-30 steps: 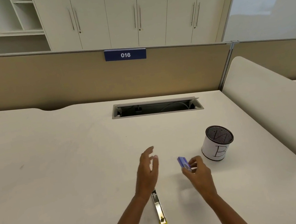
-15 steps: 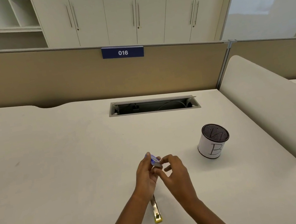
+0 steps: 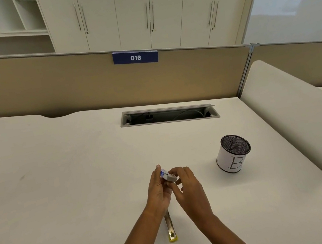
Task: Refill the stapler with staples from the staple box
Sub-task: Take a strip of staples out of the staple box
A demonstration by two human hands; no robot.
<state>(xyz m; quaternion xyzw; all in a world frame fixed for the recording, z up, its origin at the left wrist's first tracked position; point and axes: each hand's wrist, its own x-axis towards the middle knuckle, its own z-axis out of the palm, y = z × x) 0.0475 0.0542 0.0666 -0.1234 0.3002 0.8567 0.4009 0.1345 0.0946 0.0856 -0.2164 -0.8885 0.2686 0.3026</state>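
A small blue and white staple box (image 3: 167, 175) is held up over the desk between both hands. My left hand (image 3: 157, 189) grips its left end with thumb and fingers. My right hand (image 3: 188, 187) pinches its right end, where a grey inner tray shows. The stapler (image 3: 170, 229) lies open on the white desk (image 3: 61, 190) below my wrists, a long metal channel with a yellow end nearest me; its far part is hidden under my left hand.
A white cylindrical holder (image 3: 233, 156) with a black mesh top and a letter B stands to the right. A cable slot (image 3: 169, 117) is cut into the desk farther back. A beige partition (image 3: 87, 87) closes the far edge.
The box went from my right hand alone to both hands, meeting over the stapler. Since then the grey inner tray has come out a little on the right.
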